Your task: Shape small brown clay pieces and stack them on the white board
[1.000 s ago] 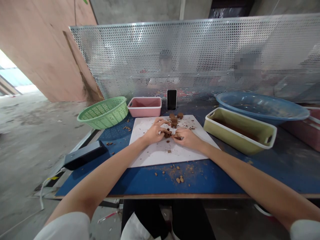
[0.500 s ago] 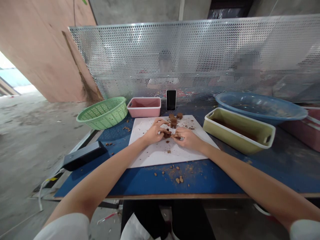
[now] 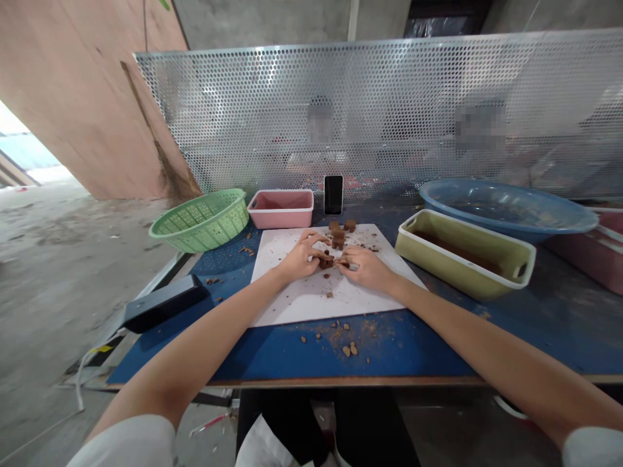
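Observation:
My left hand (image 3: 302,257) is closed around the side of a small brown clay-like lump (image 3: 326,263), its thumb and fingers pressed to it just above a white board (image 3: 287,301). From the other side, my right hand (image 3: 365,267) comes in with fingertips pinched at the lump's right edge. What those fingertips hold is too small to make out. Just beyond my hands stands a stack of brown clay-like blocks (image 3: 338,240). A separate brown block (image 3: 349,226) sits behind it. Brown crumbs are scattered over the board.
Behind the board are a pink basin (image 3: 281,219) and an upright phone (image 3: 333,194). A green basket (image 3: 204,224) and black box (image 3: 165,303) lie left; a yellow-green tub (image 3: 457,266) and blue basin (image 3: 506,227) lie right. Brown pebbles (image 3: 349,350) dot the blue table.
My right hand's fingers have shifted slightly and curled at the lump's edge. My left hand keeps its hold in nearly the same place.

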`<state>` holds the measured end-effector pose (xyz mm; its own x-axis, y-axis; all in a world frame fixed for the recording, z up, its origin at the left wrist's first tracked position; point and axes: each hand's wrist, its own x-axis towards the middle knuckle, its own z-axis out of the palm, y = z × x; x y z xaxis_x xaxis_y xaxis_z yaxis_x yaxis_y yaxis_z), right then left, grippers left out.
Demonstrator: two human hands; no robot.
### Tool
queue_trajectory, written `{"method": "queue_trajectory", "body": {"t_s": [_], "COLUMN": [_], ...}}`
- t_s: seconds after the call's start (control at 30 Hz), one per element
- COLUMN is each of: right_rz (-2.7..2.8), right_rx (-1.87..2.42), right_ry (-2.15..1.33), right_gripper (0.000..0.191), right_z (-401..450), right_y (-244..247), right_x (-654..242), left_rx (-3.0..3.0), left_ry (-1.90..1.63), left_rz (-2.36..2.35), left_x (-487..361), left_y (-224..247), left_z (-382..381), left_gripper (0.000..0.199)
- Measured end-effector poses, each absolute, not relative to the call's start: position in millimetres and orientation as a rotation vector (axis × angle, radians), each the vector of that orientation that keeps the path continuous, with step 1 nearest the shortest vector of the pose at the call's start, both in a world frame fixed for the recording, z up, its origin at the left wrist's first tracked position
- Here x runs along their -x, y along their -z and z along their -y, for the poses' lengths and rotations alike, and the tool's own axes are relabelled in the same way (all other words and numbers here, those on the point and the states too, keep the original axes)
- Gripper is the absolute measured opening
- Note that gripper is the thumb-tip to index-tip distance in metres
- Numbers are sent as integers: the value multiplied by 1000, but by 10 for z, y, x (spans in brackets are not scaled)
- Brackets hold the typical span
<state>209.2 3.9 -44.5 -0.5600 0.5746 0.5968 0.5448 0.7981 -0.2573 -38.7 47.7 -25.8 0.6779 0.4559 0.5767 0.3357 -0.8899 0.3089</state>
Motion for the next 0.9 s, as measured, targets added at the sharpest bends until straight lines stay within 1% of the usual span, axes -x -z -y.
{"method": "queue_trajectory", "body": {"t_s": [0.13, 0.2, 0.37, 0.5, 0.6, 0.67, 0.73, 0.9], "right_rz": [2303, 2349, 2321, 2406, 2441, 2445, 2444, 2467], "right_rx": [806, 792, 839, 834, 816, 790, 773, 787], "right_ry": [-47, -9, 74, 156, 163, 131, 84, 61], "right_gripper": [32, 33, 30, 31, 29, 28, 26, 28], "right_z": [-51, -54, -56, -74, -89, -93, -90, -75], "right_y": [451, 452, 442, 450, 460, 459, 451, 426], "right_x": [-2106, -2107, -2120, -2132, -2131, -2127, -2123, -2124], "left_rx": [-2713, -2713, -2717, -2715, -2711, -2694, -2663, -2550], "left_ry": [-995, -991, -1016, -1012, -1034, -1071, -1119, -1270], "left_rz": [-659, -659, -639, -638, -627, -634, -656, -763], "left_x": [390, 391, 388, 386, 385, 387, 392, 422], "left_y": [270, 271, 270, 283, 303, 319, 332, 336], "left_z": [-482, -483, -483, -482, -491, -507, -528, -563], "left_gripper": [51, 51, 49, 49, 55, 62, 64, 45]}}
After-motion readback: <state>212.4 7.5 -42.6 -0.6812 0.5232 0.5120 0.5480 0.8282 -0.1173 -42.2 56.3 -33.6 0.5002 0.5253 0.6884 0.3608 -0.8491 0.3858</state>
